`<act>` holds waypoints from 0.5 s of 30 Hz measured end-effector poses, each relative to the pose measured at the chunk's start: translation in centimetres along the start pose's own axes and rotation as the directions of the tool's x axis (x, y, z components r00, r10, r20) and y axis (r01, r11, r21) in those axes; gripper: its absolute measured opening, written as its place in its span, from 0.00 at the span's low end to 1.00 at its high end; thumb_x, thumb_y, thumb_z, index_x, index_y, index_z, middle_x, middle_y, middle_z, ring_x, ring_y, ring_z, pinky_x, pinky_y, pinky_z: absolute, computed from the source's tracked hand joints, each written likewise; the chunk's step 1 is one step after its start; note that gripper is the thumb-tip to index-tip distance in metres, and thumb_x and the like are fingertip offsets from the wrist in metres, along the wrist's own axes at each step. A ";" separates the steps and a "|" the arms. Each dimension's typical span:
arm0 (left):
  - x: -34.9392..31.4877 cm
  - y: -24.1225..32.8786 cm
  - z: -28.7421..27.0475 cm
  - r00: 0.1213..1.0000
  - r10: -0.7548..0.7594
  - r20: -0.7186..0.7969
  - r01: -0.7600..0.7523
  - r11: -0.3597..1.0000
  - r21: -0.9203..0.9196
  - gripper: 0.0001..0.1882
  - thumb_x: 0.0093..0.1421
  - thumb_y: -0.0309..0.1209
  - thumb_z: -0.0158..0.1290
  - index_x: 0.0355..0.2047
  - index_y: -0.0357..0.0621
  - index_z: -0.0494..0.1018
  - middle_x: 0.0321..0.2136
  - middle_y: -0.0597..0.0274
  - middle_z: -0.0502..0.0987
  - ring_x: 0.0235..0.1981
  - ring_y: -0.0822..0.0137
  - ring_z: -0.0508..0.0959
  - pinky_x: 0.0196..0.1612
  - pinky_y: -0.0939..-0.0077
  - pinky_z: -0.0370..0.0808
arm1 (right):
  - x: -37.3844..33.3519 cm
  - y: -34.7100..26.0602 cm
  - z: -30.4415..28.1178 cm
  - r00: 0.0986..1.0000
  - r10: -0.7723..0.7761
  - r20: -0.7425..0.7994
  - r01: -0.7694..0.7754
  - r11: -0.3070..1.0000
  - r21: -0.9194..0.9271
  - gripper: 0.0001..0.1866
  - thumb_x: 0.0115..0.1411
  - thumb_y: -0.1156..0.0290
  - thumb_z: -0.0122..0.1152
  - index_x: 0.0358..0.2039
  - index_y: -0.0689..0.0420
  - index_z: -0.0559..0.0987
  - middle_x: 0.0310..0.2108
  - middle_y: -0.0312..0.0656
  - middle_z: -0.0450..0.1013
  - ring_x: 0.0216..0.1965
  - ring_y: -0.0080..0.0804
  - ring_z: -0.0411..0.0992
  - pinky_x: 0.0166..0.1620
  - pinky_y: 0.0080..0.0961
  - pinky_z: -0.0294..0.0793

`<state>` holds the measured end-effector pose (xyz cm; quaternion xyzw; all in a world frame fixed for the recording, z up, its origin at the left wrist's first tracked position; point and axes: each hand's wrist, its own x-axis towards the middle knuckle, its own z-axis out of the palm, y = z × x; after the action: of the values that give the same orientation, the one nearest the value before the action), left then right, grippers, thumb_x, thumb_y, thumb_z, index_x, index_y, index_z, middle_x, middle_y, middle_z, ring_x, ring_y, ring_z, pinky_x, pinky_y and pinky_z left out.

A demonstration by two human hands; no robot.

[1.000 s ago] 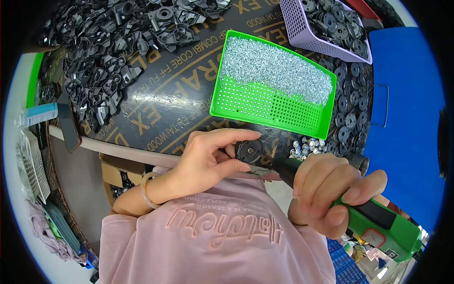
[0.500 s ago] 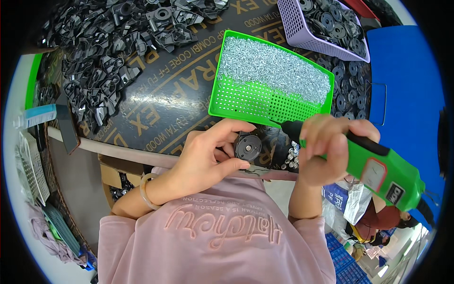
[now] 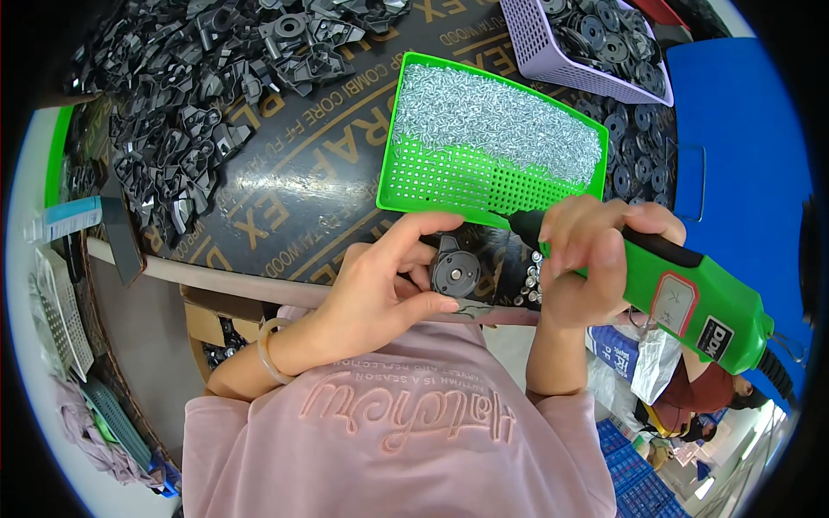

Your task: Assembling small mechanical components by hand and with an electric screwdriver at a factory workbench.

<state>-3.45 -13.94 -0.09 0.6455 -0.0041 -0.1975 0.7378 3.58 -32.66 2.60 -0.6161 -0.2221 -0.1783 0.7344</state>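
Note:
My left hand [image 3: 367, 281] is closed at the table's near edge, thumb and fingers around a black plastic part [image 3: 458, 274]. A round disc with a small metal centre faces up on this part; some of its far side is hidden by my fingers. In my right hand [image 3: 591, 259] is a green electric screwdriver [image 3: 732, 298], lying nearly level. Its black nose and thin bit point left, over the near rim of a green perforated basket [image 3: 445, 186], apart from the black part. Small silver screws [image 3: 496, 112] fill the basket's far half.
Black plastic brackets [image 3: 190, 129] lie heaped at the far left. A lilac basket [image 3: 553, 65] of black discs stands far right, with loose discs [image 3: 643, 151] beside it. Small round metal pieces [image 3: 531, 281] lie by my right hand. A person [image 3: 699, 393] is at lower right.
The black part has turned slightly in my left fingers, showing more of its upper edge. My right hand and the screwdriver have shifted a little to the left.

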 end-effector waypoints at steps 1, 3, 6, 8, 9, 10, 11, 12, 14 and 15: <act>0.0 0.0 0.0 1.000 0.001 0.006 -0.001 1.000 0.003 0.34 0.50 0.16 0.65 0.58 0.39 0.66 0.33 0.57 0.81 0.29 0.75 0.80 0.33 0.80 0.81 | 0.0 0.1 0.0 1.000 -0.007 -0.012 0.007 0.999 0.032 0.18 0.64 0.73 0.60 0.46 0.58 0.60 0.17 0.38 0.65 0.13 0.26 0.63 0.20 0.30 0.69; 0.0 0.0 0.0 1.000 -0.008 0.022 0.007 0.999 0.051 0.34 0.50 0.16 0.65 0.57 0.38 0.66 0.33 0.57 0.81 0.29 0.74 0.80 0.33 0.79 0.81 | 0.2 -0.4 -0.1 1.000 -0.028 -0.007 0.028 0.999 0.031 0.18 0.64 0.72 0.60 0.46 0.58 0.60 0.17 0.38 0.65 0.13 0.26 0.63 0.20 0.30 0.68; 0.0 -0.4 0.0 0.999 -0.005 0.041 0.003 0.998 0.070 0.33 0.51 0.16 0.64 0.57 0.38 0.65 0.34 0.56 0.81 0.30 0.74 0.80 0.33 0.79 0.80 | 0.7 -3.1 -0.2 0.996 -0.005 0.085 -0.002 0.997 0.071 0.15 0.68 0.65 0.55 0.48 0.54 0.63 0.19 0.35 0.65 0.16 0.24 0.63 0.23 0.28 0.67; 0.1 -0.3 0.3 0.999 -0.013 0.050 0.010 0.998 0.063 0.33 0.51 0.16 0.64 0.57 0.38 0.66 0.34 0.56 0.81 0.30 0.75 0.79 0.33 0.80 0.80 | 1.1 -4.8 0.1 0.981 -0.015 0.192 -0.015 0.988 0.156 0.13 0.70 0.61 0.51 0.49 0.52 0.65 0.22 0.32 0.66 0.18 0.21 0.64 0.25 0.22 0.65; 0.2 -0.2 0.4 0.998 -0.021 0.061 0.018 0.998 0.056 0.33 0.51 0.16 0.64 0.57 0.37 0.66 0.34 0.57 0.81 0.29 0.75 0.79 0.32 0.80 0.80 | 1.1 -5.6 0.3 0.977 0.005 0.212 -0.045 0.982 0.184 0.14 0.69 0.61 0.53 0.49 0.52 0.64 0.22 0.33 0.66 0.18 0.22 0.64 0.25 0.22 0.65; 0.3 -0.1 0.5 0.998 -0.022 0.066 0.019 0.998 0.056 0.33 0.51 0.16 0.64 0.57 0.37 0.66 0.34 0.57 0.81 0.29 0.75 0.79 0.32 0.80 0.80 | 0.9 -6.2 0.7 0.972 0.025 0.232 -0.075 0.975 0.211 0.15 0.69 0.61 0.55 0.49 0.52 0.64 0.21 0.33 0.66 0.18 0.22 0.64 0.25 0.21 0.65; 0.3 0.0 0.5 0.996 -0.049 0.077 0.045 0.998 0.043 0.34 0.51 0.14 0.63 0.58 0.37 0.65 0.32 0.62 0.78 0.30 0.78 0.76 0.33 0.83 0.78 | 0.5 -6.2 1.0 0.976 0.021 0.217 -0.073 0.968 0.238 0.17 0.66 0.62 0.60 0.48 0.51 0.63 0.20 0.33 0.67 0.17 0.23 0.65 0.24 0.21 0.66; 0.3 0.1 0.5 0.993 -0.075 0.089 0.073 0.997 0.030 0.36 0.51 0.12 0.62 0.60 0.37 0.65 0.31 0.67 0.75 0.31 0.80 0.72 0.34 0.86 0.76 | 0.3 -6.3 1.1 0.976 0.021 0.216 -0.074 0.968 0.239 0.17 0.66 0.62 0.60 0.48 0.51 0.63 0.20 0.33 0.67 0.17 0.23 0.65 0.24 0.21 0.66; 0.2 -0.1 0.6 0.993 -0.075 0.088 0.073 0.997 0.021 0.36 0.51 0.11 0.62 0.61 0.37 0.64 0.31 0.67 0.75 0.32 0.80 0.72 0.34 0.86 0.77 | 0.1 -6.4 1.1 0.961 0.039 0.274 -0.103 0.969 0.226 0.18 0.65 0.63 0.61 0.47 0.52 0.62 0.20 0.34 0.68 0.17 0.23 0.66 0.23 0.23 0.68; 0.2 -0.2 0.7 0.993 -0.074 0.088 0.074 0.997 0.011 0.36 0.51 0.11 0.62 0.61 0.38 0.64 0.32 0.67 0.75 0.32 0.80 0.72 0.34 0.86 0.77 | 0.1 -6.3 1.1 0.958 0.044 0.284 -0.108 0.971 0.214 0.18 0.65 0.64 0.62 0.47 0.53 0.62 0.20 0.34 0.68 0.17 0.24 0.67 0.23 0.25 0.69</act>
<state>-3.49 -14.66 -0.22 0.6388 -0.0134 -0.2528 0.7266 0.18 -32.73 8.01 -0.5550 -0.3176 -0.0350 0.7681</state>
